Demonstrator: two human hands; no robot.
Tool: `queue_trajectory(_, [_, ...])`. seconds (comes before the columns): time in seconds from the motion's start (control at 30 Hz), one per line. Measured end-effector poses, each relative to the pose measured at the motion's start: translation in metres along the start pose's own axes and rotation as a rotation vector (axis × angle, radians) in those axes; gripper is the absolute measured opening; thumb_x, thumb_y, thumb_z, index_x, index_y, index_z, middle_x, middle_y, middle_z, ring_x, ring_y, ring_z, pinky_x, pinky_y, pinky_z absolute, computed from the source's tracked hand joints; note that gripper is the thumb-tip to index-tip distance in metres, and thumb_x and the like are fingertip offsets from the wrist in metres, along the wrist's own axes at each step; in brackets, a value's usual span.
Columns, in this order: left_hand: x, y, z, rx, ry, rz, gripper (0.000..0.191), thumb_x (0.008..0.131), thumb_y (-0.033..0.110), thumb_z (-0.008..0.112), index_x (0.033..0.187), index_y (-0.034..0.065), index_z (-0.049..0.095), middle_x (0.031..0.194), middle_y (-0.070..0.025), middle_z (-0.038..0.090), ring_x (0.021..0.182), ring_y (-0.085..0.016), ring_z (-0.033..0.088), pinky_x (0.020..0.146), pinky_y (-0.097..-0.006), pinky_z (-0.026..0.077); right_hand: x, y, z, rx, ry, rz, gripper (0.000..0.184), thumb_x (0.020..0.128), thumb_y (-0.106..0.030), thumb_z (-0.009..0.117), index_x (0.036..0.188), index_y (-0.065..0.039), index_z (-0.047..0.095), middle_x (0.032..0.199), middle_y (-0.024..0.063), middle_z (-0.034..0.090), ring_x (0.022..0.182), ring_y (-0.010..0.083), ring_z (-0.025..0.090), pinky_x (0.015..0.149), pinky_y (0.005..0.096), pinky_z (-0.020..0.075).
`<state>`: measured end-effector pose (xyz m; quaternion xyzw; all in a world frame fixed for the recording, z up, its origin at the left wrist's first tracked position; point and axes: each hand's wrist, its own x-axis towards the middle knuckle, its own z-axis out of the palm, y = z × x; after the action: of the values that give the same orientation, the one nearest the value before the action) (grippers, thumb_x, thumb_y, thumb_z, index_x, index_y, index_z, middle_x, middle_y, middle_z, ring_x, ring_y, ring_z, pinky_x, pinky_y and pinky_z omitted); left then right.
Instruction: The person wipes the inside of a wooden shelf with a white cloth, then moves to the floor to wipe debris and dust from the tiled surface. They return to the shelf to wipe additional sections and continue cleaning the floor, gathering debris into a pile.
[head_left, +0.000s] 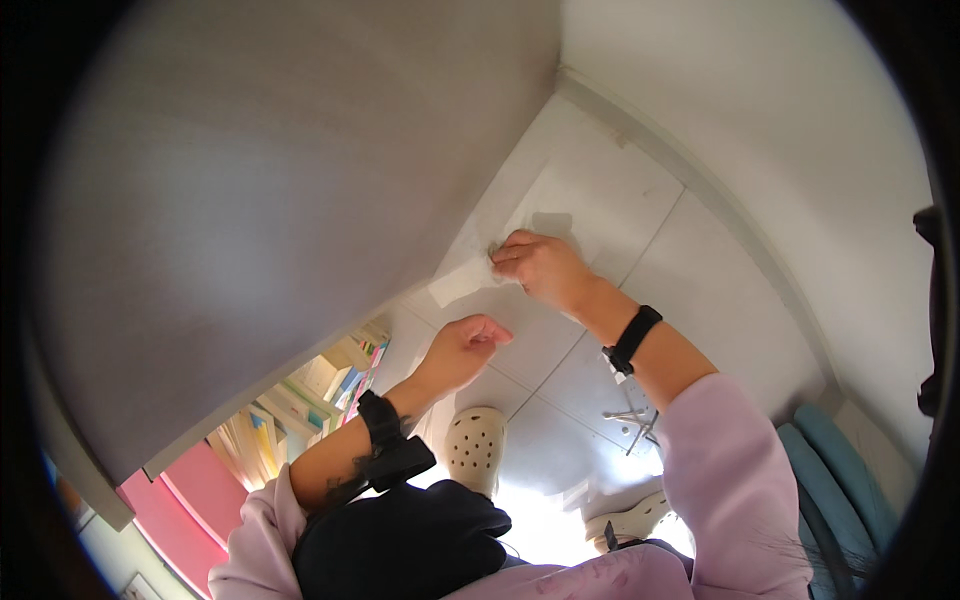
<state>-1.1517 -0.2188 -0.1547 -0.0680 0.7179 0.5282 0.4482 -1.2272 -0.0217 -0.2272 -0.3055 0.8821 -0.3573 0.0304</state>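
My right hand (544, 266) reaches down to the pale tiled floor (720, 262) beside a large grey-white panel (285, 187). Its fingertips are pinched together on a small greyish fuzzy clump (494, 252), which looks like dust or hair. Just left of those fingers, a white strip (459, 286), perhaps tissue or paper, lies against the floor. My left hand (465, 346) hovers nearer to me with its fingers curled in. Nothing shows in it, though the inside of the palm is hidden.
Books (300, 405) and pink items (199, 487) fill a shelf at lower left. A thin metal stand (634, 420) is on the floor by my right forearm. Cream clogs (474, 448) are on my feet. Blue-green rolled or padded things (844, 465) lean at right, below the white wall (787, 135).
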Motion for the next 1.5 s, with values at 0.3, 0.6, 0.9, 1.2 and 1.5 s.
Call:
queue_trajectory(0.3, [0.005, -0.005, 0.011, -0.040, -0.039, -0.025, 0.015, 0.089, 0.001, 0.051, 0.097, 0.0017, 0.063, 0.099, -0.0055, 0.065, 0.093, -0.011, 0.059, 0.083, -0.0248, 0.045, 0.029, 0.090, -0.076, -0.597, 0.172, 0.246, 0.034, 0.075, 0.002, 0.053, 0.107, -0.002, 0.064, 0.114, 0.0097, 0.063, 0.108, 0.0293, 0.055, 0.088, 0.0350, 0.0495])
queue_trajectory(0.6, [0.009, -0.010, 0.001, -0.154, -0.036, 0.034, 0.015, 0.085, -0.003, 0.053, 0.096, 0.0016, 0.062, 0.098, -0.0058, 0.065, 0.093, -0.012, 0.058, 0.085, -0.0256, 0.044, -0.088, 0.026, -0.065, -0.006, 0.392, 0.387, 0.034, 0.071, 0.002, 0.060, 0.104, -0.006, 0.067, 0.110, 0.0096, 0.064, 0.102, 0.0267, 0.057, 0.083, 0.0357, 0.0504])
queue_trajectory(0.9, [0.014, -0.002, 0.008, -0.138, -0.043, -0.019, 0.011, 0.086, 0.000, 0.054, 0.093, 0.0007, 0.062, 0.099, -0.0060, 0.066, 0.094, -0.012, 0.059, 0.085, -0.0250, 0.044, -0.263, 0.069, -0.130, -0.487, 0.925, 1.234, 0.027, 0.077, 0.000, 0.057, 0.099, -0.009, 0.071, 0.099, 0.0123, 0.068, 0.099, 0.0264, 0.058, 0.086, 0.0341, 0.0472])
queue_trajectory(1.2, [0.027, 0.004, 0.033, -0.080, -0.145, 0.000, 0.011, 0.086, 0.001, 0.055, 0.094, 0.0025, 0.062, 0.097, -0.0056, 0.066, 0.093, -0.013, 0.059, 0.084, -0.0266, 0.046, -0.112, 0.065, -0.061, -0.334, 0.794, 0.699, 0.021, 0.077, -0.003, 0.054, 0.092, -0.003, 0.068, 0.088, 0.0148, 0.063, 0.087, 0.0331, 0.057, 0.078, 0.0411, 0.0461])
queue_trajectory(1.5, [0.015, 0.011, 0.029, -0.079, -0.113, 0.025, 0.009, 0.087, 0.005, 0.055, 0.093, 0.0032, 0.062, 0.096, -0.0050, 0.065, 0.090, -0.012, 0.058, 0.084, -0.0266, 0.045, -0.166, 0.014, -0.031, 1.508, 1.284, 0.665, 0.013, 0.085, -0.002, 0.055, 0.085, -0.004, 0.067, 0.093, 0.0067, 0.062, 0.087, 0.0203, 0.059, 0.077, 0.0313, 0.0482])
